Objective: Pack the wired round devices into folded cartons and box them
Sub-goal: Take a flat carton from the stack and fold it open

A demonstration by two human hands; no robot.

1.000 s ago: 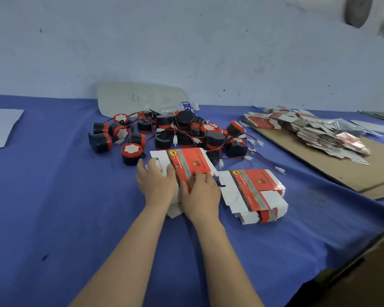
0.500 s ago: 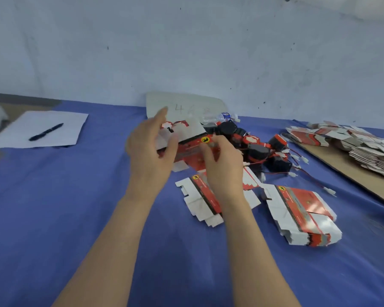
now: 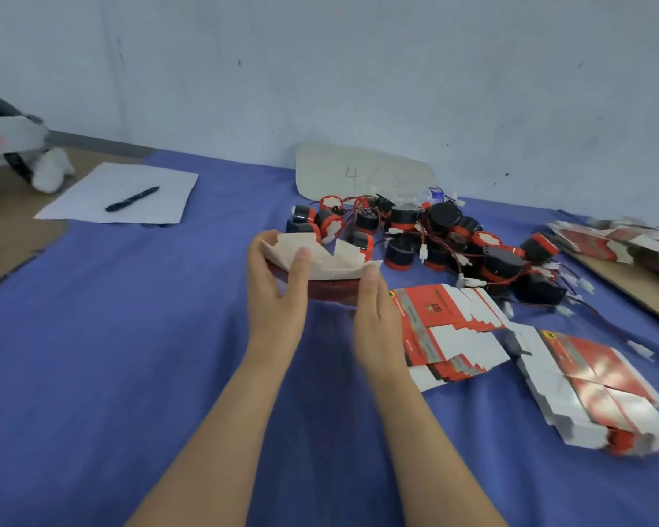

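My left hand (image 3: 276,294) and my right hand (image 3: 377,317) hold one red-and-white carton (image 3: 320,266) between them above the blue table (image 3: 130,336). The left thumb and fingers pinch its white flaps. My right fingertips grip its right end. The carton is partly spread, white inside facing up. Behind it lies a pile of black-and-red round devices (image 3: 427,237) with red wires and white plugs. Two stacks of flat cartons (image 3: 446,329) (image 3: 586,386) lie to the right of my hands.
A white sheet (image 3: 122,195) with a black pen (image 3: 132,198) lies at the back left. A grey card (image 3: 362,174) leans on the wall. More flat cartons (image 3: 617,237) sit on brown cardboard at far right. A plastic bottle (image 3: 423,195) lies behind the devices.
The view has swung left. Both hands lifted one carton off the stack and now hold it lower and flatter, with its flaps spread and its white inside up.
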